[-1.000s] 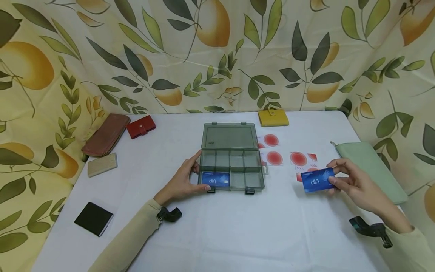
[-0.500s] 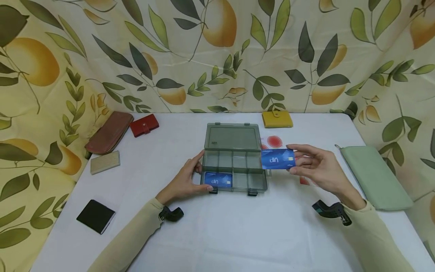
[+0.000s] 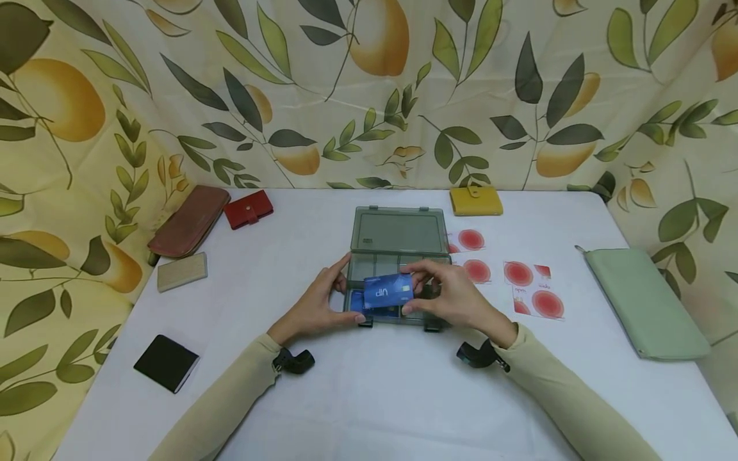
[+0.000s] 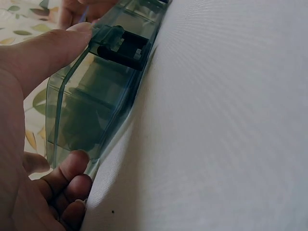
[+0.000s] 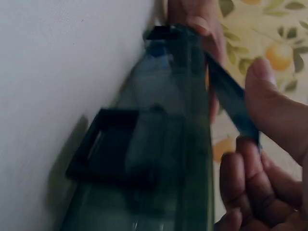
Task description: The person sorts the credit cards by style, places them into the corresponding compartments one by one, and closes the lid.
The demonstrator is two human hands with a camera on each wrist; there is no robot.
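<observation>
Right grip (image 3: 455,298) pinching a blue card (image 3: 388,293), long axis left to right, just above the front-left compartment of the open organizer box (image 3: 398,272). Left grip (image 3: 314,307) curled on the box's left end. Second blue card beneath, mostly hidden. Red-dot cards (image 3: 533,288) right on the surface (image 3: 375,397).

Right hand (image 5: 269,159) pinching a blue card (image 5: 231,98)
The card slants above the smoky clear box (image 5: 168,144), whose dark latch (image 5: 113,149) lies against the white tablecloth (image 5: 62,62)
</observation>
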